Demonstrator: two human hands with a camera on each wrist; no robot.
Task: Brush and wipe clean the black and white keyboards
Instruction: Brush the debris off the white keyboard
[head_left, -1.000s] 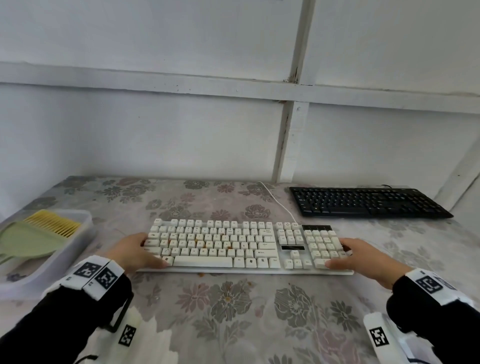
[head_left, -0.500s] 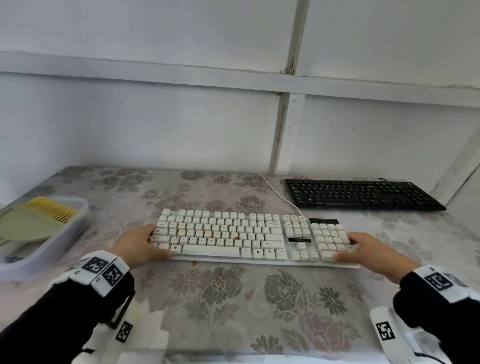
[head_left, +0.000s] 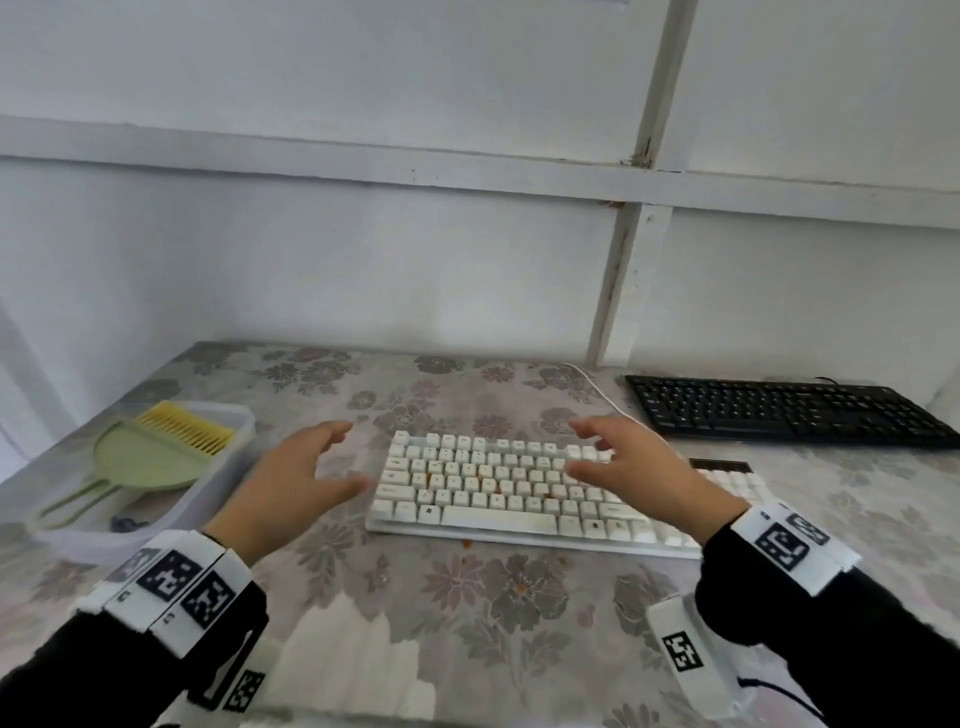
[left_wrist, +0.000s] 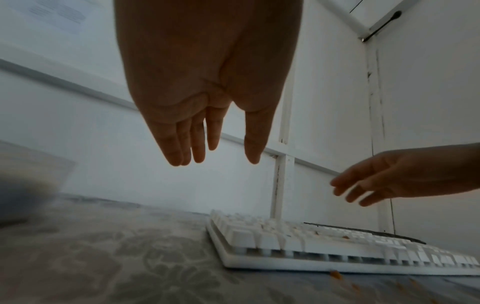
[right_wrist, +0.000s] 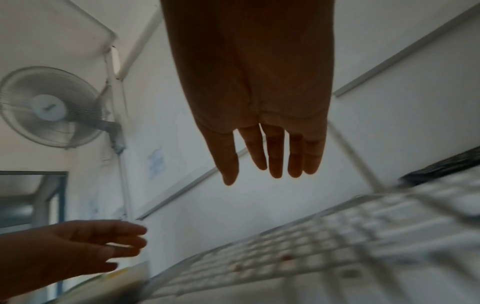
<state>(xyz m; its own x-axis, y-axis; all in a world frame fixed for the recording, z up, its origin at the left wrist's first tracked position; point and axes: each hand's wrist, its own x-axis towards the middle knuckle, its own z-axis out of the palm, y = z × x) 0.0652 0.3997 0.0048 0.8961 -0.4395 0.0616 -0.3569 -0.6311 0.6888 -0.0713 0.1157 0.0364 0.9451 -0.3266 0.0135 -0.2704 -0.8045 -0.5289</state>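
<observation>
Nearest the viewer, two forearms in black sleeves are seen, each banded at the wrist with white cuffs printed with black square markers. Beyond them, a desk (head_left: 519, 613) covered in a grey floral cloth is shown, with a few small orange crumbs (head_left: 466, 544) scattered on it just in front of the white keyboard (head_left: 498, 486).

The left hand (head_left: 296, 483) is raised above the desk just left of the white keyboard, with fingers straight and spread and nothing held. The right hand (head_left: 636, 475) is raised over the right half of the white keyboard, its fingers likewise extended and loose, touching nothing. In both wrist views, each hand is seen from below against the wall, clear of the keys.

The white keyboard is laid flat near the middle of the desk, and orange specks are seen among its keys. A white cable (head_left: 597, 387) is run from its far edge toward the wall.

To the left, a clear plastic tray (head_left: 218, 493) is set on the desk, and a pale green dustpan (head_left: 137, 460) and a yellow-bristled brush (head_left: 184, 428) are lying inside it.

Farther back on the right, the black keyboard (head_left: 784, 410) is placed close to the white panelled wall (head_left: 363, 260), well apart from the hands. A wall fan (right_wrist: 52, 107) is caught in the right wrist view.
</observation>
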